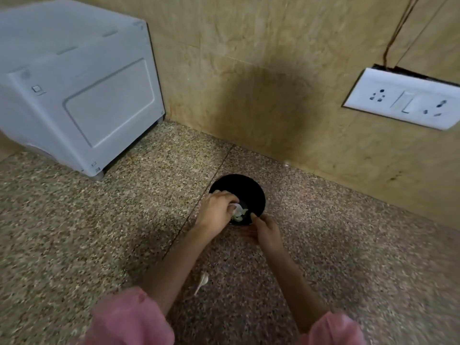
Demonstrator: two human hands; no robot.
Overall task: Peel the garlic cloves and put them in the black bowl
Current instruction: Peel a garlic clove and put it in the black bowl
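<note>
Head view: left hand (216, 212) fingers pinch garlic (237, 209) over black bowl (249, 192), microwave (74, 83) beyond; right hand's (267, 231) grip unclear.

Speckled stone counter (74, 220), beige tiled wall (249, 58), white appliance (74, 90), white socket plate (403, 99)

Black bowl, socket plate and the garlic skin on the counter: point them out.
Black bowl (251, 189): head view, far inner wall.
Socket plate (404, 99): head view, middle of the white face.
Garlic skin (202, 281): head view, its wider upper end.
</note>
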